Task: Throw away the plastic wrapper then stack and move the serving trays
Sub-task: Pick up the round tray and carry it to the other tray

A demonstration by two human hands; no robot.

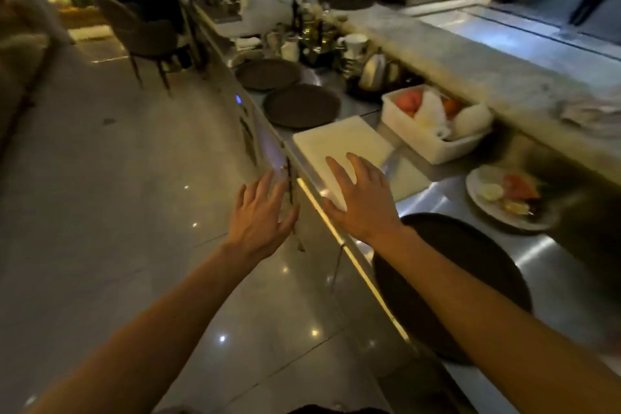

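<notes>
A: Head view, the only one. Both hands are seen empty, fingers spread wide. The left hand [260, 212] hangs off the counter edge, over the floor [100, 195]. The right hand [358, 198] is held over the near corner of the white cutting board [342, 141], palm down; contact cannot be told through the blur.

B: And the serving trays?

A: Three dark round ones are noted on the steel counter [554, 265]. The near tray [470, 265] lies under the right forearm, toward 5 o'clock from the right hand. The middle tray [302, 106] lies beyond the board at about 11 o'clock from that hand, and the far tray [267, 74] just past it on the same line, the two nearly touching.

B: Long axis?

A: None for round trays; the row itself is laid along the counter, running from 5 to 11 o'clock.

B: Which hand is nearer?

A: The right, for every tray; the left is set outside the counter line. A reach to 11 o'clock over the board is judged likely.

B: The plastic wrapper?

A: Not identified with certainty. Pale bags are seen in the white tub [433, 131] at 2 o'clock, nothing held.
</notes>
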